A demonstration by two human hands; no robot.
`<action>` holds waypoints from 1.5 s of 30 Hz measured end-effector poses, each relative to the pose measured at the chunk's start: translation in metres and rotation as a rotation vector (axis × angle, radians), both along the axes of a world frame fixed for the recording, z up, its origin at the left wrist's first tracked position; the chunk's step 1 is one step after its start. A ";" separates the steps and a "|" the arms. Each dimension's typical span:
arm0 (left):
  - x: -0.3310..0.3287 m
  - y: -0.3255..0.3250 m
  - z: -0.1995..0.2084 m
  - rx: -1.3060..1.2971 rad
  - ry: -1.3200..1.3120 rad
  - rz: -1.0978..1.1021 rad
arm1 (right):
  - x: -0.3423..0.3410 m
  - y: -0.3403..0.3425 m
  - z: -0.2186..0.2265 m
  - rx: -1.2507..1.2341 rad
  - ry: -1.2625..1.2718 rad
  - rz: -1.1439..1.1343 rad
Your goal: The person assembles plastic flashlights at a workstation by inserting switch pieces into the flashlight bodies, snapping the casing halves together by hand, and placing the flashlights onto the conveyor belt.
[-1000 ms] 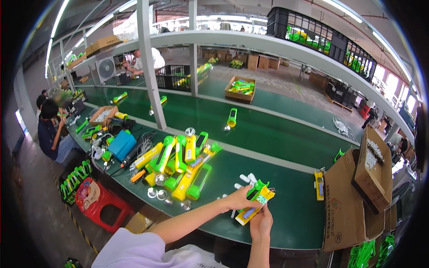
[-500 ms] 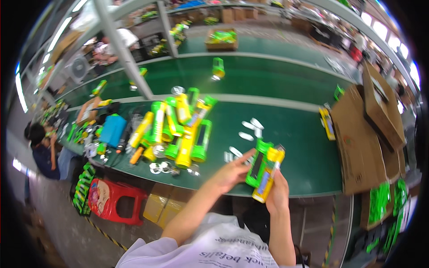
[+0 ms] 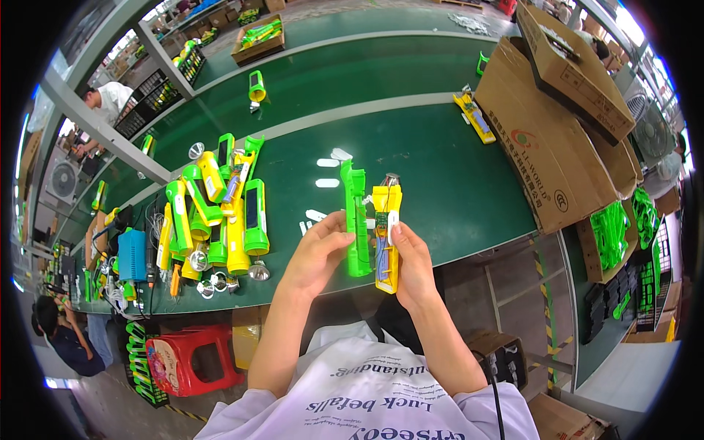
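My left hand (image 3: 319, 253) is closed on a green half-shell (image 3: 357, 242); my right hand (image 3: 412, 260) is closed on a yellow housing half (image 3: 387, 198). Both parts are positioned side by side, apart, above the near edge of the green bench (image 3: 455, 176). Markings: the large carton (image 3: 539, 147) at right bears a red emblem, dark characters and a round mark; my shirt (image 3: 381, 389) carries dark lettering, inverted in this view, its smaller lines illegible. Orientation: both long axes run away from me, nearly parallel, wider ends outward. The yellow half's open side exposes a green circuit board (image 3: 381, 221) and wiring. Obscured: my left fingertips, behind the green half-shell, and the yellow half's right edge, partly under my right hand
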State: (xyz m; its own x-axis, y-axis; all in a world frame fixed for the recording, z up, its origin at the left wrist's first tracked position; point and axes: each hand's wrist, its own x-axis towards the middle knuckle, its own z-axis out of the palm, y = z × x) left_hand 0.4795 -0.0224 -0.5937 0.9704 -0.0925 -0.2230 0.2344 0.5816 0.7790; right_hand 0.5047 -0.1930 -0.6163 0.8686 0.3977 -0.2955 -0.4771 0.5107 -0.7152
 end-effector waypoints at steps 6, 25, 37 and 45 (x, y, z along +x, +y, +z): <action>-0.017 -0.017 0.007 0.329 -0.032 0.052 | 0.000 -0.004 -0.006 -0.044 -0.025 -0.082; -0.024 -0.042 -0.004 0.804 -0.178 0.137 | -0.008 0.004 0.008 0.161 0.071 -0.102; -0.022 -0.037 -0.010 0.527 -0.043 0.005 | -0.015 -0.003 0.011 0.129 0.080 -0.049; -0.037 -0.048 -0.018 0.266 -0.026 0.121 | -0.017 -0.004 0.017 0.093 0.025 -0.156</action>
